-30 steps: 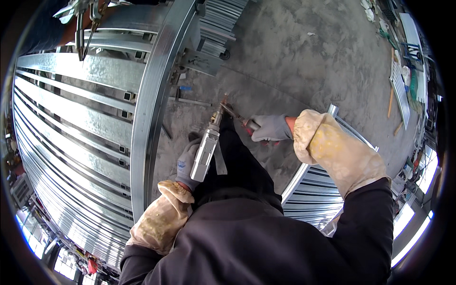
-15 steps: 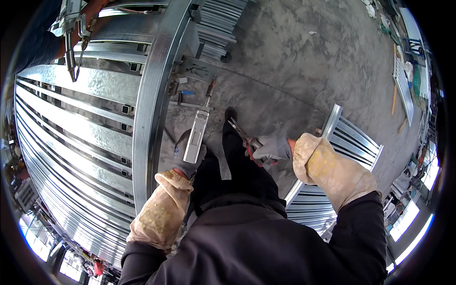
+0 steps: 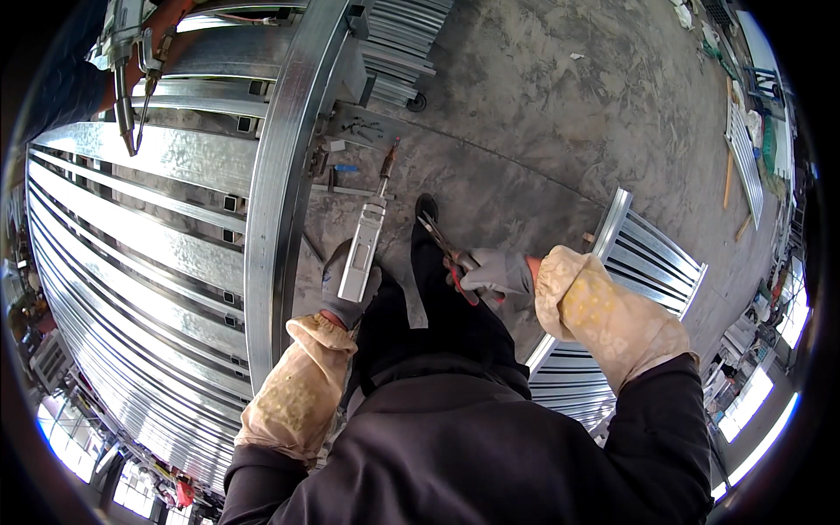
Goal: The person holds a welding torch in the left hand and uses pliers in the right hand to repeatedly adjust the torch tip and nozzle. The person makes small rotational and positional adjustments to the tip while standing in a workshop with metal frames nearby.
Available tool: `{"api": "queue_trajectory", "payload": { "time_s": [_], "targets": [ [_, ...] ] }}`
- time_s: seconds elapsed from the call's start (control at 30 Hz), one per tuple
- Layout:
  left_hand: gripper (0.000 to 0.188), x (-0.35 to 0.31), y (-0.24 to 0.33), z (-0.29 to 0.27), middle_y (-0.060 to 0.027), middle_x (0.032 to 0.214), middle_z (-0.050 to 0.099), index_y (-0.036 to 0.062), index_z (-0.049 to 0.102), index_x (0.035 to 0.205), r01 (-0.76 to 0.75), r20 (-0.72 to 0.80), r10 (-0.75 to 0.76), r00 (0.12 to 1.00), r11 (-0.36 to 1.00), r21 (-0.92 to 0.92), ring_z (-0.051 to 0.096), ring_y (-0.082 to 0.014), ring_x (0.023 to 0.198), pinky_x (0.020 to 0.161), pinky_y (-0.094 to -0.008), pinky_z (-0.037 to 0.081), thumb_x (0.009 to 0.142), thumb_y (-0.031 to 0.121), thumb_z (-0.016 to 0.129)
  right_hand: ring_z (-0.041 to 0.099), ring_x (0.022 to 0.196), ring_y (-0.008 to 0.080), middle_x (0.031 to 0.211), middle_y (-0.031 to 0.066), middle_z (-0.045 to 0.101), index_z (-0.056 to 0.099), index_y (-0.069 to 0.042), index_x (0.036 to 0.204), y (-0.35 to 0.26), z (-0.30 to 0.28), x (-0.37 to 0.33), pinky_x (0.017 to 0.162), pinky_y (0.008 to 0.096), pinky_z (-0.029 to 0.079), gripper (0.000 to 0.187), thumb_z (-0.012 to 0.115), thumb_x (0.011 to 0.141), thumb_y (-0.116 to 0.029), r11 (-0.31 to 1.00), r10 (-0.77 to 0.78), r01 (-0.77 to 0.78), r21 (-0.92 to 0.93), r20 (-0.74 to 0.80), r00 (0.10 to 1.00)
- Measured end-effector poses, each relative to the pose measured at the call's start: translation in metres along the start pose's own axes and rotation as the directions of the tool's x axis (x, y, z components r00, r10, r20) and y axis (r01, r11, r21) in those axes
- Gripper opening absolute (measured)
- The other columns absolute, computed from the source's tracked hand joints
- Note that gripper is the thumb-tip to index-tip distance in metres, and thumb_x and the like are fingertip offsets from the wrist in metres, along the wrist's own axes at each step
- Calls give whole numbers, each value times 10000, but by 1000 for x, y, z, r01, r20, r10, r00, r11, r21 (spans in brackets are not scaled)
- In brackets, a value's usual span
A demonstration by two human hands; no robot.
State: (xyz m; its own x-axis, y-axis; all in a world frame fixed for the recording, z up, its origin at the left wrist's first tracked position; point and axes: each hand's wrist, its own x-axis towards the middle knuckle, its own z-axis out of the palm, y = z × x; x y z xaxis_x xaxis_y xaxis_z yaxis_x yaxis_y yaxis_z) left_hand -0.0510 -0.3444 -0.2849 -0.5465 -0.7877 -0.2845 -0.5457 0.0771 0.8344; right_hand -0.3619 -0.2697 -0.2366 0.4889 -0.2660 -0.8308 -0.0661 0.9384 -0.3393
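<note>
In my gloved left hand (image 3: 350, 306) is a handheld laser welding gun (image 3: 360, 254), its silver boxy body pointing away from me. The long nozzle (image 3: 385, 179) ends in a copper-coloured tip over the floor. My fingers wrap around its underside, partly hidden by the body. To the right, my gloved right hand (image 3: 499, 271) grips a pair of pliers (image 3: 440, 238) by the red handles. The metal jaws point up and left, above my dark shoe (image 3: 426, 207). Pale sleeve covers wrap both my forearms.
A large galvanized steel frame (image 3: 284, 175) with many slats fills the left side. At the upper left another person's hand (image 3: 157, 39) holds a similar gun (image 3: 122, 52). Slatted panels (image 3: 647, 254) lie at my right. Small tools (image 3: 346, 168) lie on the concrete floor.
My right hand has shifted slightly to the left, and the pliers have turned a little more upright. The other person's gun has dropped slightly. My left hand has barely moved.
</note>
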Motion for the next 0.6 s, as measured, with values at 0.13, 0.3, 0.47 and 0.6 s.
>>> {"api": "queue_trajectory", "payload": {
  "time_s": [0.13, 0.3, 0.47, 0.6],
  "targets": [
    [347, 1, 4, -2, -179, 997, 662, 17, 647, 1081, -19, 7, 19, 1000, 1000, 22, 648, -386, 901, 808, -451, 541, 786, 185, 721, 563, 528, 161, 765, 67, 618, 551, -75, 1157, -12, 1, -2, 396, 313, 393, 352, 646, 833, -174, 999, -49, 47, -20, -55, 997],
    [306, 3, 16, 4, -113, 892, 663, 56, 636, 1084, 30, -88, -25, 996, 998, 61, 684, -294, 810, 722, -401, 552, 807, 133, 739, 530, 460, 166, 672, 79, 608, 567, -49, 1054, -50, -14, -2, 403, 317, 397, 276, 647, 830, -190, 965, -54, 20, -260, -126, 991],
    [321, -1, 29, 2, -176, 983, 690, 50, 644, 1150, 288, 19, -289, 957, 956, 55, 679, -366, 924, 788, -418, 552, 860, 173, 703, 568, 456, 195, 595, 104, 598, 563, -52, 981, -98, -36, -3, 400, 351, 431, 214, 626, 828, -188, 880, 11, -44, -473, -73, 997],
    [344, -13, 24, 1, -207, 1255, 653, 19, 639, 1189, 45, -81, -33, 996, 986, 158, 661, -397, 1089, 917, -422, 552, 890, 181, 687, 538, 468, 177, 625, 85, 599, 533, -83, 977, -127, -31, -16, 415, 339, 416, 195, 610, 820, -168, 797, 140, -160, -582, -80, 987]
  ]
}}
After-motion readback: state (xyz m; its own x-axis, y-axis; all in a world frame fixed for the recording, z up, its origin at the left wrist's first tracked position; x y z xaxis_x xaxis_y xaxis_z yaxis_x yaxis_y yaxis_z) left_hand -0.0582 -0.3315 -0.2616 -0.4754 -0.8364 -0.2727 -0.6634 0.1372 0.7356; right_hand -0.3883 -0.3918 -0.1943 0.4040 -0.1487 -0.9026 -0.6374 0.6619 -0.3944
